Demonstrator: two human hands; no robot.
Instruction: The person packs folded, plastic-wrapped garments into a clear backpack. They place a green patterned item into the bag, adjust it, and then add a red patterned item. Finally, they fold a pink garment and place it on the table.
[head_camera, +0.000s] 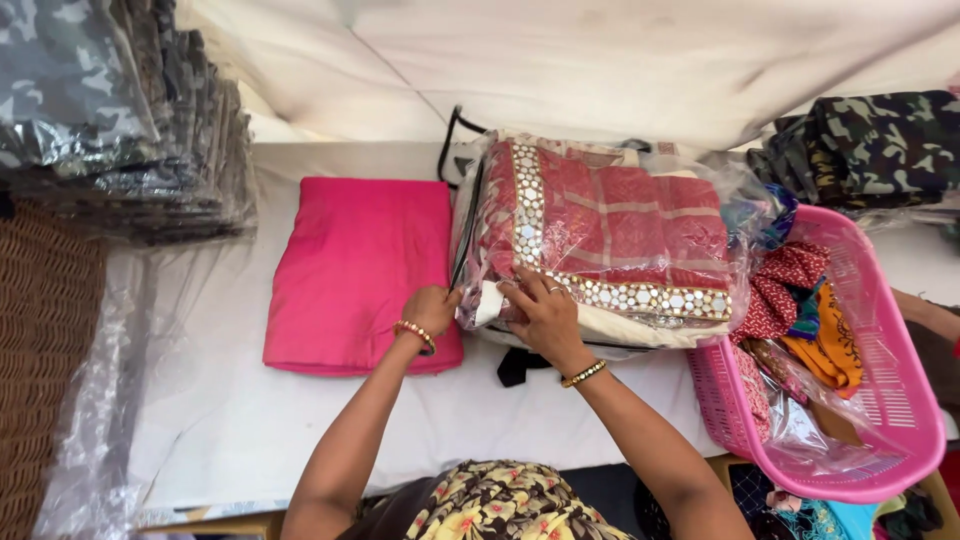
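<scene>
- Bright, even daylight; shadows are faint and soft.
- Glare glints on the clear crinkled plastic wrap (640, 215) over red cloth.
- Sharp centre; wide-lens bending at edges, where the pink plastic basket (900, 400) curves.

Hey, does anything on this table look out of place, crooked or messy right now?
Mostly tidy. The pink basket hangs off the table's right edge, tilted, with loose cloths heaped in it. The red garment packet under both hands lies slightly askew beside the neatly folded pink cloth. Nothing looks spilled or torn.
</scene>
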